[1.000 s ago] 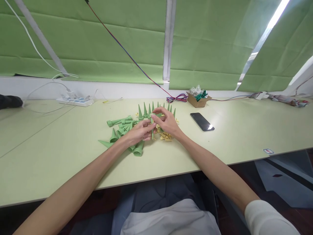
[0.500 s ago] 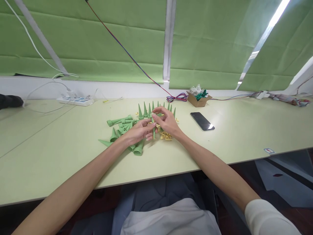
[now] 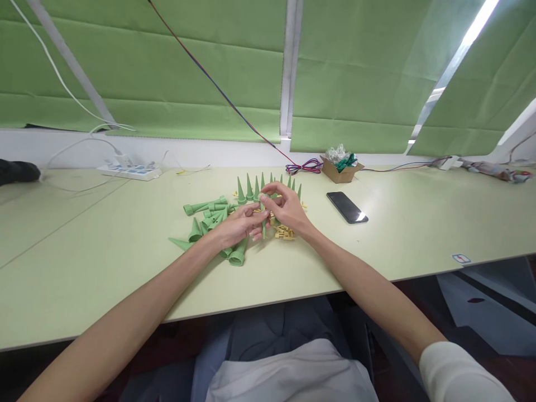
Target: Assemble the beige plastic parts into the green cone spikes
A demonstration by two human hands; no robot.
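Observation:
Between my hands a green plastic spike (image 3: 263, 228) points down, its upper end largely covered by fingers. My left hand (image 3: 240, 224) is closed round its middle. My right hand (image 3: 285, 207) pinches at the top; whether a small part is also between those fingers I cannot make out. Left of and under my left arm lies a pile of green spikes (image 3: 211, 218) with wide hollow ends. Behind my hands several more green spikes (image 3: 249, 188) stand upright in a row. Small yellow plastic pieces (image 3: 285, 233) lie in a heap just below my right hand.
A black phone (image 3: 347, 207) lies to the right. Farther back stand a small cardboard box (image 3: 341, 172) with plastic wrap, a coiled red and blue wire (image 3: 305, 166) and, at left, a white power strip (image 3: 133, 172). The table's front edge (image 3: 259, 304) runs before my lap.
Almost nothing differs. Both hands stay around the green spike in nearly the same place, and the whole view shifts only very slightly.

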